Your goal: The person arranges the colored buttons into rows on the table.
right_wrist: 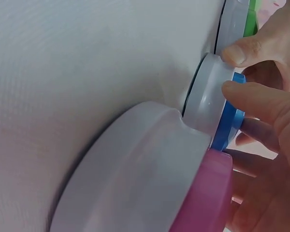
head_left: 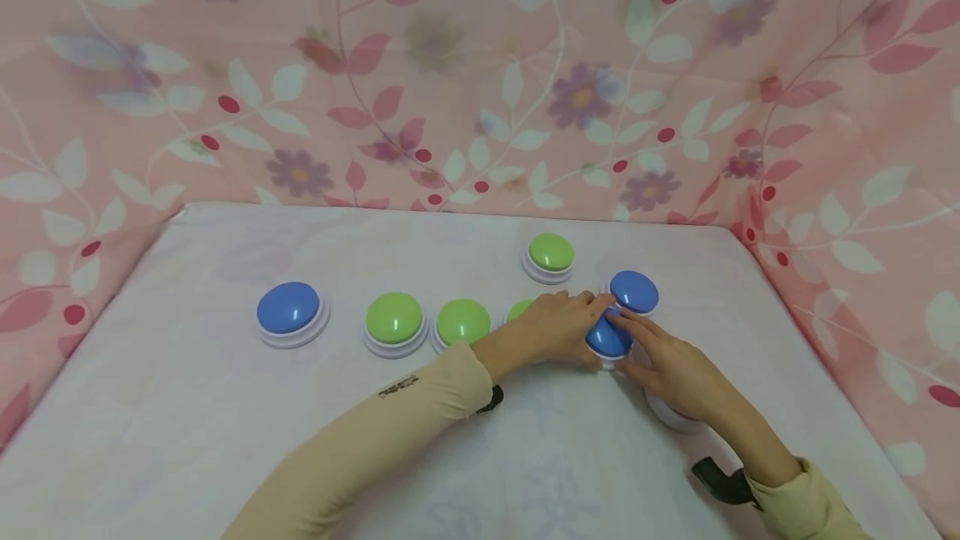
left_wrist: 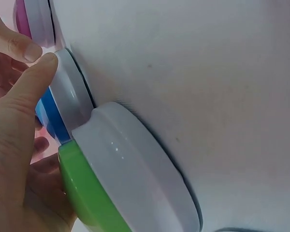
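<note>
Between both hands sits a blue push button (head_left: 609, 338) with a round dome on a white base. My left hand (head_left: 558, 325) grips it from the left, its thumb at the front of the white base in the left wrist view. From the right, my right hand (head_left: 675, 365) holds the same button, thumb on the base and fingers by the dome. A green button (left_wrist: 94, 188) stands just left of it, partly hidden by my left hand in the head view. To the right, a pink button (right_wrist: 208, 193) is mostly covered by my right hand from above.
Right behind the hands is another blue button (head_left: 634, 292), with a green button (head_left: 551, 252) farther back. Leftward stand two green buttons (head_left: 393, 319) and a blue button (head_left: 288, 308). A white cloth (head_left: 187, 423) covers the table; flowered pink curtains (head_left: 465, 65) surround it.
</note>
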### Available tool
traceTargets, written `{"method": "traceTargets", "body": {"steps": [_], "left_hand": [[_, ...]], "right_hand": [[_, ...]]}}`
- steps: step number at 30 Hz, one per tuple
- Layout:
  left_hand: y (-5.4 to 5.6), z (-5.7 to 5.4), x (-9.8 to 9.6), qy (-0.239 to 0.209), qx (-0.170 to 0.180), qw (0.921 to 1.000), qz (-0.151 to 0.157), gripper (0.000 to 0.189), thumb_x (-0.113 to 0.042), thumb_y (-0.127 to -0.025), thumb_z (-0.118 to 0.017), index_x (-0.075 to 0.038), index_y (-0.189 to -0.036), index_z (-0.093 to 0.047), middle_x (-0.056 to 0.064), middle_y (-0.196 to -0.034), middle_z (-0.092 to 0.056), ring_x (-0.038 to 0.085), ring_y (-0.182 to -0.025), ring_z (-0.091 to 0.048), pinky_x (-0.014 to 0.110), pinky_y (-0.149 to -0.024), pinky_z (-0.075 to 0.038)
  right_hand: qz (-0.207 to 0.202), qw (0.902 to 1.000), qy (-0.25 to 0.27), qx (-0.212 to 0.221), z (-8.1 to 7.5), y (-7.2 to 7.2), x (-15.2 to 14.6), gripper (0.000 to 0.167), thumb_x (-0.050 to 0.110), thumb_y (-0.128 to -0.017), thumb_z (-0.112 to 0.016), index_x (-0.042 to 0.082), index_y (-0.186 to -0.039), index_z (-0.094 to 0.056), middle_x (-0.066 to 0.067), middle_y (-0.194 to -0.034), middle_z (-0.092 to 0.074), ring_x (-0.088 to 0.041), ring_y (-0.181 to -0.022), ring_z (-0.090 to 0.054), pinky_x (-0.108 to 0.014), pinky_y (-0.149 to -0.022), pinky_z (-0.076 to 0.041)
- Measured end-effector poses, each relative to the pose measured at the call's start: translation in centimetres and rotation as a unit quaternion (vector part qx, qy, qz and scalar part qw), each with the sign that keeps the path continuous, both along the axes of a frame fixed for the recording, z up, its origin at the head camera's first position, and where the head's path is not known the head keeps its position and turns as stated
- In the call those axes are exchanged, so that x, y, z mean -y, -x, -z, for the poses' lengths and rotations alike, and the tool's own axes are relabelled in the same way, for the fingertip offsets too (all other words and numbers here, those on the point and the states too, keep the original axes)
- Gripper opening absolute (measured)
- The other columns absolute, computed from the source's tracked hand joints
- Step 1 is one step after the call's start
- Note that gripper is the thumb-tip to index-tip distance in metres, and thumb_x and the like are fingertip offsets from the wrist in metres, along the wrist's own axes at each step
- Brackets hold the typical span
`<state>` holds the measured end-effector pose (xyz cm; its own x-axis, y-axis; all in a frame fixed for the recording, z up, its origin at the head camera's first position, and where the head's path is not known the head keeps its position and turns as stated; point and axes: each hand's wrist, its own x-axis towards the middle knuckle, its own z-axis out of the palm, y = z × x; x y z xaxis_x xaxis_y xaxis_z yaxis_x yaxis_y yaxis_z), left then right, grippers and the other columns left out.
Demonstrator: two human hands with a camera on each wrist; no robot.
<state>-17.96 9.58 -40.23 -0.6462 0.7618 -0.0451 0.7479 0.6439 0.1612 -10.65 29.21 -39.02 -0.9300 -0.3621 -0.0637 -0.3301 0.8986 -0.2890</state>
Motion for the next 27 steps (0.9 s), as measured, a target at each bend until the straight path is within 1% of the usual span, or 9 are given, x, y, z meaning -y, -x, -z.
{"method": "traceTargets", "body": {"steps": [5,9,12,14,16,19,22,24,27], "left_hand": [[0.2,0.1,0.3,-0.003,0.0,1.0,0.004,0.096,-0.063,-0.081,-0.07,-0.019,-0.155,-0.03,0.003,-0.145,-0.051,0.021,-0.118,-0.059,0.031,-0.096,-0.049],[0.4,0.1,0.7,-0.007,-0.002,1.0,0.004,0.095,-0.064,-0.08,-0.07,-0.02,-0.154,-0.031,0.002,-0.144,-0.052,0.021,-0.117,-0.059,0.031,-0.096,-0.05],[0.4,-0.1,1.0,-0.012,0.003,0.9999,0.004,0.096,-0.063,-0.079,-0.072,-0.02,-0.155,-0.031,0.002,-0.145,-0.051,0.023,-0.12,-0.058,0.034,-0.097,-0.05],[0.3,-0.3,1.4,-0.014,0.01,0.9999,-0.003,0.096,-0.063,-0.079,-0.072,-0.021,-0.155,-0.031,0.001,-0.148,-0.049,0.023,-0.125,-0.055,0.036,-0.1,-0.049],[0.3,-0.6,2.0,-0.018,0.013,0.9997,-0.009,0.097,-0.064,-0.078,-0.073,-0.022,-0.155,-0.031,0.001,-0.15,-0.047,0.024,-0.129,-0.053,0.038,-0.102,-0.048],[0.2,-1.1,3.0,-0.024,0.013,0.9995,-0.017,0.097,-0.064,-0.077,-0.073,-0.022,-0.155,-0.032,0.0,-0.151,-0.045,0.025,-0.132,-0.051,0.04,-0.1,-0.049],[0.2,-1.4,4.3,-0.032,0.013,0.9991,-0.024,0.099,-0.065,-0.076,-0.074,-0.023,-0.155,-0.031,0.0,-0.152,-0.044,0.028,-0.131,-0.051,0.04,-0.097,-0.051],[0.3,-1.6,5.2,-0.037,0.011,0.9989,-0.028,0.1,-0.066,-0.076,-0.074,-0.023,-0.155,-0.03,-0.001,-0.152,-0.044,0.028,-0.131,-0.052,0.04,-0.097,-0.051],[0.3,-1.7,6.8,-0.048,0.011,0.9983,-0.032,0.101,-0.065,-0.076,-0.074,-0.023,-0.155,-0.028,-0.001,-0.152,-0.044,0.03,-0.13,-0.052,0.042,-0.096,-0.052]], "right_hand": [[-0.005,0.9999,0.008,-0.011,-0.1,-0.1,-0.2,0.072,0.025,-0.089,-0.075,0.016,-0.151,-0.039,-0.021,-0.153,-0.038,-0.049,-0.126,-0.051,-0.064,-0.09,-0.048],[-0.008,0.9995,0.021,-0.024,-0.1,0.0,-0.3,0.073,0.023,-0.088,-0.076,0.015,-0.151,-0.039,-0.02,-0.153,-0.038,-0.049,-0.129,-0.048,-0.064,-0.091,-0.047],[-0.007,0.9992,0.028,-0.029,-0.1,0.1,-0.3,0.074,0.023,-0.088,-0.075,0.016,-0.152,-0.038,-0.02,-0.153,-0.038,-0.049,-0.13,-0.047,-0.063,-0.091,-0.047],[-0.016,0.9983,0.034,-0.045,-0.2,0.2,-0.1,0.075,0.022,-0.088,-0.076,0.015,-0.152,-0.038,-0.02,-0.152,-0.038,-0.049,-0.13,-0.047,-0.062,-0.09,-0.048],[-0.024,0.9972,0.043,-0.056,-0.3,0.4,0.1,0.077,0.021,-0.087,-0.077,0.015,-0.152,-0.037,-0.02,-0.152,-0.038,-0.048,-0.131,-0.046,-0.062,-0.091,-0.048],[-0.033,0.9953,0.056,-0.072,-0.4,0.8,0.8,0.08,0.019,-0.085,-0.079,0.013,-0.152,-0.036,-0.02,-0.152,-0.037,-0.047,-0.133,-0.043,-0.061,-0.092,-0.048],[-0.027,0.9955,0.065,-0.064,-0.5,1.4,1.9,0.085,0.022,-0.085,-0.08,0.012,-0.154,-0.032,-0.02,-0.155,-0.034,-0.045,-0.137,-0.039,-0.062,-0.096,-0.045],[-0.023,0.9956,0.069,-0.06,-0.6,1.8,2.8,0.088,0.025,-0.084,-0.08,0.011,-0.155,-0.029,-0.019,-0.156,-0.032,-0.044,-0.139,-0.037,-0.063,-0.096,-0.045],[-0.03,0.9946,0.077,-0.062,-0.8,2.5,4.4,0.089,0.029,-0.085,-0.079,0.012,-0.155,-0.028,-0.018,-0.157,-0.031,-0.043,-0.14,-0.035,-0.063,-0.098,-0.044]]}}
